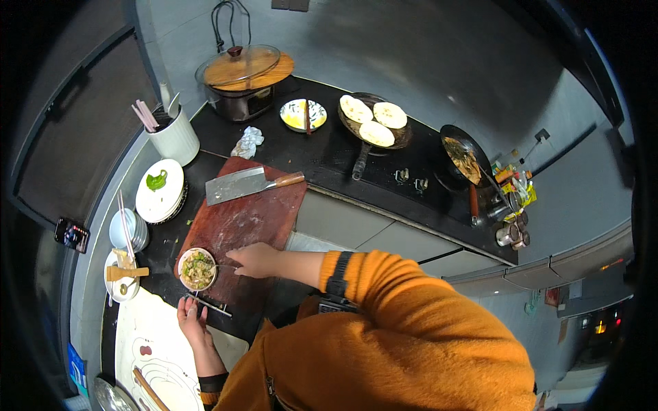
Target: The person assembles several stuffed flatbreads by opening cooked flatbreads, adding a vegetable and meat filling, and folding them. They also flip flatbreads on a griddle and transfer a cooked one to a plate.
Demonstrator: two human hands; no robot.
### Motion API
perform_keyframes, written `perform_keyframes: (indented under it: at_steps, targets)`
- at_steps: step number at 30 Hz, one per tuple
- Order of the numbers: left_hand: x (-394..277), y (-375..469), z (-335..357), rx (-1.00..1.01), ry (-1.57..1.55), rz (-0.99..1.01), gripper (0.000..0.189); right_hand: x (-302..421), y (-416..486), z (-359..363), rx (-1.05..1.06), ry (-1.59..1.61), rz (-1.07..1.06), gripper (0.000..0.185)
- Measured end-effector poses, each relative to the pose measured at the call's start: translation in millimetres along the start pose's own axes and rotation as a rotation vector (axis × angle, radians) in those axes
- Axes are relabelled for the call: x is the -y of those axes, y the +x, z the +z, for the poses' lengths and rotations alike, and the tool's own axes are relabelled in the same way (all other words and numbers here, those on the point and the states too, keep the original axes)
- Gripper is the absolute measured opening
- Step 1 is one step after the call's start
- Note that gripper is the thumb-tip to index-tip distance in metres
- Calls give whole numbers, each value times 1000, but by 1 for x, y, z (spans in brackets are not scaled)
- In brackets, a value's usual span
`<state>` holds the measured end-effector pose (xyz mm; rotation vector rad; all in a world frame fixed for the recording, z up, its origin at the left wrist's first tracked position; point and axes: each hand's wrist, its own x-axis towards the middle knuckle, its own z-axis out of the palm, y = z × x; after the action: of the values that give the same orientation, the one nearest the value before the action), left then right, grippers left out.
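A small white bowl (197, 269) of chopped filling with green bits sits at the lower left of the red-brown cutting board (241, 226). My right hand (254, 260) is just right of the bowl, its fingers on a thin metal utensil handle (226, 266) that reaches to the bowl's rim. Below the bowl is my left hand (194, 319), its fingers curled upward. Its fingertips are beside a slim metal bar (211, 304); whether they grip it is unclear. A cleaver (236, 186) with a wooden handle lies across the board's far end.
Flatbreads (377, 133) fill a pan (401, 139) on the stove; a wok (480, 159) holds food farther right. Stacked plates (159, 198), bowls (126, 231) and a utensil holder (177, 141) line the left. A rolling pin (150, 389) lies on a white mat (139, 318).
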<state>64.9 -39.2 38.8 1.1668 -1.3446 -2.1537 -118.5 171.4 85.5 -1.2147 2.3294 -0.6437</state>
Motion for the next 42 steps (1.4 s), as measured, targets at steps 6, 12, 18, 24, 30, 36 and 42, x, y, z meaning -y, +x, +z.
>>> perform_keyframes:
  at_steps: [6,12,18,24,30,36,42]
  targets:
    - [-18,-26,10,-66,60,203,45,-49,-104,-82,-140,62,238,43]
    - [-20,-54,60,-163,211,351,39,-193,-224,-142,-280,-161,804,32]
    - [-2,-68,160,-109,186,386,37,-359,-280,-191,-392,-176,1322,37]
    - [27,-79,254,-79,235,355,34,-433,-271,-211,-81,-23,1339,37]
    - [48,-86,282,-162,191,292,36,-424,-255,-232,110,-151,1230,31]
    - [46,-83,280,-244,194,314,35,-398,-205,-313,39,-5,739,37]
    - [63,-93,272,-241,218,289,32,-435,-80,-351,-432,-277,634,35]
